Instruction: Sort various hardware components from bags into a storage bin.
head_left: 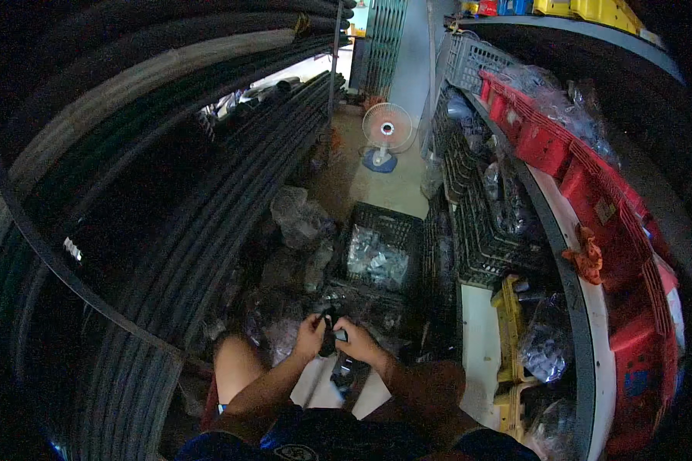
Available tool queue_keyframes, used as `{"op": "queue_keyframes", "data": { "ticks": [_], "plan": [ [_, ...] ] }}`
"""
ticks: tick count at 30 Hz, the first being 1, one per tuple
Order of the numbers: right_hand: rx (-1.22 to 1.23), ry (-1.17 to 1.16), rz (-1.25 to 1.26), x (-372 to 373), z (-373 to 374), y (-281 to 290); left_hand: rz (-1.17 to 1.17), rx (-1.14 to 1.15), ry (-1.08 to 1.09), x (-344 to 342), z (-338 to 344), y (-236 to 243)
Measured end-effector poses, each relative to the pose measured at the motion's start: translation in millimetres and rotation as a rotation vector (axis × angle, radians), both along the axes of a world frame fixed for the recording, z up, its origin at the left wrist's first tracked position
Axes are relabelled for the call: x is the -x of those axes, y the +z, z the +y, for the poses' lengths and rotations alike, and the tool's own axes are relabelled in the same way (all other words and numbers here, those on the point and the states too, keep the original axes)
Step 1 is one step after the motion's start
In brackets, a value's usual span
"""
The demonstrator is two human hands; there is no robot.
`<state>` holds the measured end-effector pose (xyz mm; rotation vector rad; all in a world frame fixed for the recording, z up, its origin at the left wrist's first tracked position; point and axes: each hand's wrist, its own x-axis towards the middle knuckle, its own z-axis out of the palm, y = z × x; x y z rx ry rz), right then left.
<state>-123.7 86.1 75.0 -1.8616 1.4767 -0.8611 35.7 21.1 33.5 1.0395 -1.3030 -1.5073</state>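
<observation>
Low in the middle, above my lap, my two hands are close together. My left hand (311, 336) is closed, its fingers pinching a small dark piece (328, 339) whose kind I cannot make out. Close on its right, my right hand (358, 343) is closed too, with a small grey piece (341, 336) at its thumb and fingertips. Whether the dark and grey pieces are joined cannot be told. Below the hands, dark small items (344, 376) lie between my legs, too dim to name. Just beyond stands a black crate (402, 217) containing a bag of grey pieces (377, 257).
Long dark pipes (231, 192) fill racks at the left. A fan (387, 129) stands on the floor ahead. At the right are stacked black crates (492, 253), yellow bins (509, 326), and red bins (538, 142) on a shelf with an orange cloth (588, 257). Clear plastic bags (298, 215) lie left of the crate.
</observation>
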Motion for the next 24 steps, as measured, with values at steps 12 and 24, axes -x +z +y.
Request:
{"op": "queue_keyframes", "data": {
  "ticks": [12, 24],
  "plan": [
    [0.089, -0.524, -0.561, -10.3, -12.6, -53.2, 0.321, -0.446, -0.137, 2.8, 1.6, -7.4],
    [-0.287, -0.16, -0.857, -8.5, -5.1, -30.9, -0.071, -0.215, 0.279, -3.8, -10.8, 10.3]
  ]
}}
